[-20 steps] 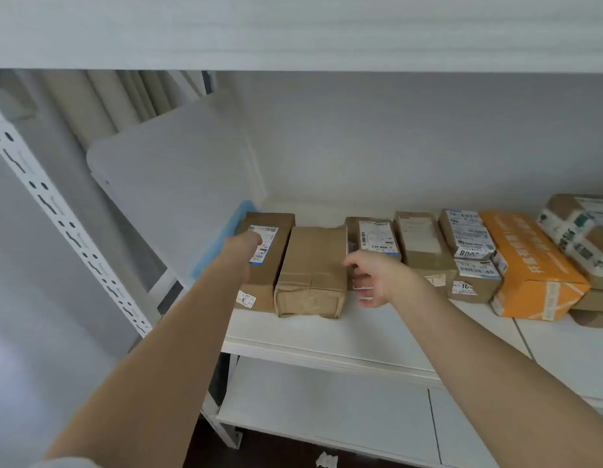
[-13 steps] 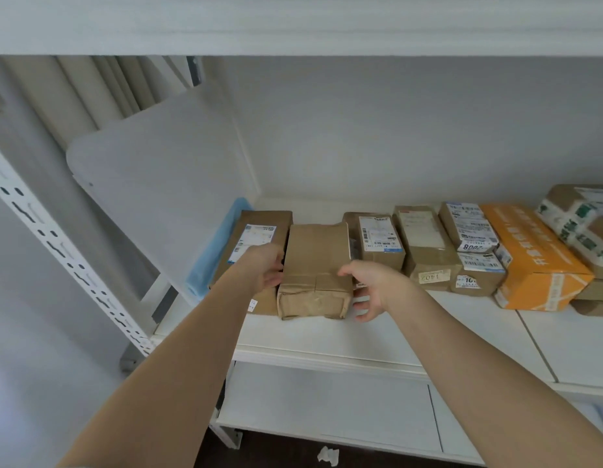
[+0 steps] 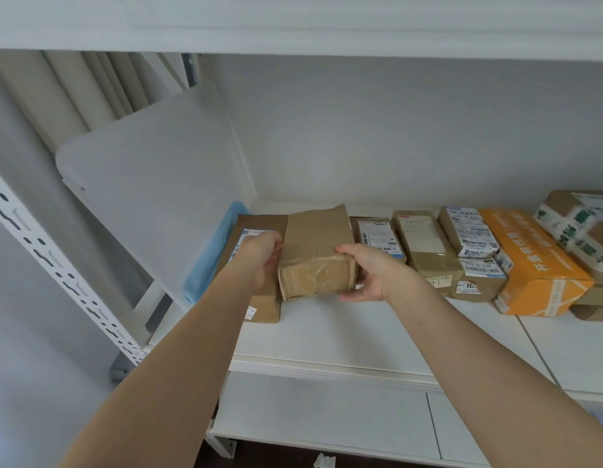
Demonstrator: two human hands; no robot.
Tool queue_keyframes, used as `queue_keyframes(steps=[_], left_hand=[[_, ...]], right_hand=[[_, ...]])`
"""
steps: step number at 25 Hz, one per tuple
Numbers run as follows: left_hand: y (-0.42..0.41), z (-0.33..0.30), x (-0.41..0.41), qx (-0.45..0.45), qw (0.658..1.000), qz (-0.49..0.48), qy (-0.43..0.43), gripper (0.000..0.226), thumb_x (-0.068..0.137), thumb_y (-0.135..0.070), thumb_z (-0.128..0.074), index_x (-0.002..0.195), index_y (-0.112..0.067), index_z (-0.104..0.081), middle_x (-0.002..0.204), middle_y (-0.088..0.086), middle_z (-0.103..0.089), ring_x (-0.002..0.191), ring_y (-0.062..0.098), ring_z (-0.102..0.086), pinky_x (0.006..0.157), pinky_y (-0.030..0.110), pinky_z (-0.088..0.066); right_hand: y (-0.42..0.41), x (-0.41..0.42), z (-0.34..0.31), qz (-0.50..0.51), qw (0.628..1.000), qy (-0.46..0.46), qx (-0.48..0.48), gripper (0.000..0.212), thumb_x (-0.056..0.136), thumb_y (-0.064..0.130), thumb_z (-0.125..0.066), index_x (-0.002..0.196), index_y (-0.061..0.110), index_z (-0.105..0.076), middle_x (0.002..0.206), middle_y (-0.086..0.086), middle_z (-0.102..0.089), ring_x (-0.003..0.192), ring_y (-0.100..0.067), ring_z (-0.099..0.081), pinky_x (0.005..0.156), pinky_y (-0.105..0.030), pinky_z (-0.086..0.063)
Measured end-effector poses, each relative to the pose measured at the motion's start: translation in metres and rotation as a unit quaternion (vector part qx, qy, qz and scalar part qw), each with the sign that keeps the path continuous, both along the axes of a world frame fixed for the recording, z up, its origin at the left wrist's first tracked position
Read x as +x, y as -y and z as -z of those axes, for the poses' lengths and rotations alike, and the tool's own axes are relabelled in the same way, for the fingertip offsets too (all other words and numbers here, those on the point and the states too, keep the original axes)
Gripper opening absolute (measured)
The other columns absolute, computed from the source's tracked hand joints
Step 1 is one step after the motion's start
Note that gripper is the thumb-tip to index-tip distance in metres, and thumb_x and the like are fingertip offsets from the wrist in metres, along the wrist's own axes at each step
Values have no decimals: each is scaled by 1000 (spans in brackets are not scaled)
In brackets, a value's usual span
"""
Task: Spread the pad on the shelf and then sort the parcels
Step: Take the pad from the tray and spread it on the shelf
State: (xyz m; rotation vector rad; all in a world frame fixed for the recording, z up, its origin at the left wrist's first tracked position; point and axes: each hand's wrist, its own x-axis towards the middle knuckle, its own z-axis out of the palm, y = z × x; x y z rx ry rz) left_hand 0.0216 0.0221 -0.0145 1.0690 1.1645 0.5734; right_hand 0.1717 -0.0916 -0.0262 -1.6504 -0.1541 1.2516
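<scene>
The white shelf [image 3: 344, 336] carries a thin white foam pad [image 3: 563, 342], a seam showing to the right of the right hand [image 3: 371, 275]. A row of parcels lies on it. Under the left hand [image 3: 259, 261] is a flat brown cardboard box with a white label [image 3: 263, 305], and left of it a light blue soft package [image 3: 209, 258] at the side panel. Right of the right hand lie three brown labelled boxes [image 3: 425, 244], then a long orange carton [image 3: 533, 268]
</scene>
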Motion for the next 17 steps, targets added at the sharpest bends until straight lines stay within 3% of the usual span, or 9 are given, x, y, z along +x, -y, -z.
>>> queue_keyframes(steps=[2,3,5,6,8,9,12,15,17], left_hand=[[7,-10,3,-26,999,11,23,10,92,-20,-58,84,-15,-59,79,1,-60,57,10,-55,48,18,-46],[10,-15,5,-47,998,27,21,18,90,-30,-63,99,-15,-61,94,3,-63,74,15,-62,59,20,-53],[9,-17,11,-86,994,57,17,62,81,-46,-72,131,-18,-50,129,8,-53,113,32,-57,89,42,-52],[7,-15,16,-95,993,52,36,75,76,-47,-76,138,-20,-43,136,11,-47,119,38,-52,91,52,-49],[0,-11,27,-102,990,-2,96,84,72,-41,-82,141,-20,-38,137,15,-47,110,41,-57,73,56,-54],[-5,-12,32,-100,987,-30,120,84,72,-37,-83,140,-21,-38,133,16,-51,103,39,-60,62,52,-56],[-25,-11,44,-51,990,-65,116,75,75,-34,-78,139,-21,-41,128,10,-56,99,28,-62,55,36,-57],[-37,-9,46,53,998,-44,2,80,78,-47,-69,142,-12,-36,125,6,-56,103,23,-59,66,31,-52],[-41,-4,45,134,971,-76,-180,83,73,-53,-63,138,-9,-37,132,11,-50,118,30,-50,92,38,-45]], right_hand=[[-11,3,-11,38,998,3,44,46,81,30,-74,121,17,-55,122,-14,-58,107,-33,-58,74,-48,-57],[-17,4,-14,50,997,2,64,51,80,31,-75,124,17,-53,121,-14,-59,106,-33,-60,66,-45,-58],[-29,3,-16,53,994,-3,92,56,79,33,-76,127,16,-51,118,-13,-62,106,-32,-61,65,-43,-58],[-33,0,-18,37,994,-6,98,52,82,33,-74,125,13,-52,116,-14,-62,108,-32,-61,75,-46,-57],[-38,-3,-17,-4,996,-17,90,45,87,37,-69,120,11,-54,116,-17,-60,114,-34,-58,98,-49,-48],[-39,-3,-16,-15,996,-24,82,43,87,41,-68,116,12,-54,116,-20,-58,115,-37,-57,102,-50,-45],[-46,7,-17,-13,995,-71,64,39,85,47,-67,101,15,-50,114,-24,-59,109,-38,-61,97,-49,-50],[-62,16,-17,28,988,-111,102,37,87,35,-70,103,10,-48,113,-27,-60,104,-37,-64,93,-46,-54],[-81,21,-14,50,986,-112,111,40,88,33,-69,108,8,-45,117,-22,-57,108,-36,-60,92,-47,-54]])
